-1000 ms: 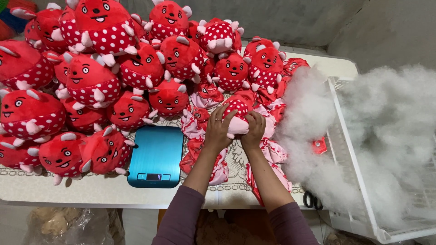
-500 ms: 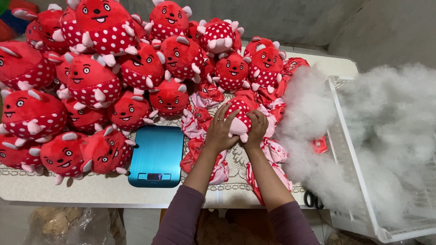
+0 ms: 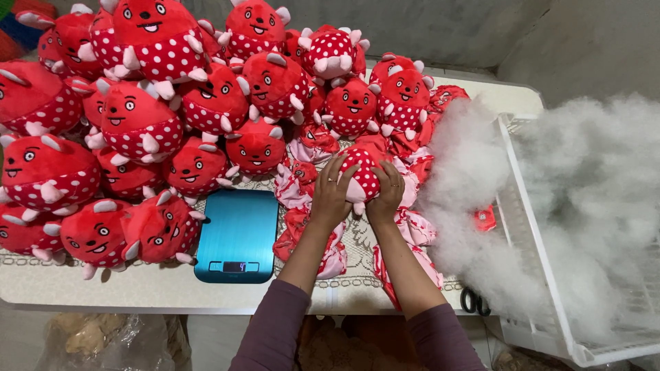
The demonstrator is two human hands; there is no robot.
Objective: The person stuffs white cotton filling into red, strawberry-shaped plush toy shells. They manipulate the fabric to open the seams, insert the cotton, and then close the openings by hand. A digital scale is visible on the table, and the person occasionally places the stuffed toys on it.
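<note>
- Red plush toy point(image 3: 363, 173), white polka dots, pale pink horns.
- Teal blue scale point(image 3: 237, 233).
- White stuffing point(image 3: 467, 165), white basket point(image 3: 533, 227).
- White counter point(image 3: 137, 292).

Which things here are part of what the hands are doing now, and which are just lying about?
In hand: plush toy, held between left hand and right hand; stuffing; unstuffed skins.
Lying about: finished toy pile, blue scale, scissors, white crate.

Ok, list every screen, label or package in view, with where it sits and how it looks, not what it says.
Scale display: narrow dark strip on the near edge of the flat blue kitchen scale, left of the left hand.
Red tag: small, rectangular, lying in the white stuffing fibre, right of the right hand.
Clear plastic bag: under the table, crumpled, brownish contents.
</note>
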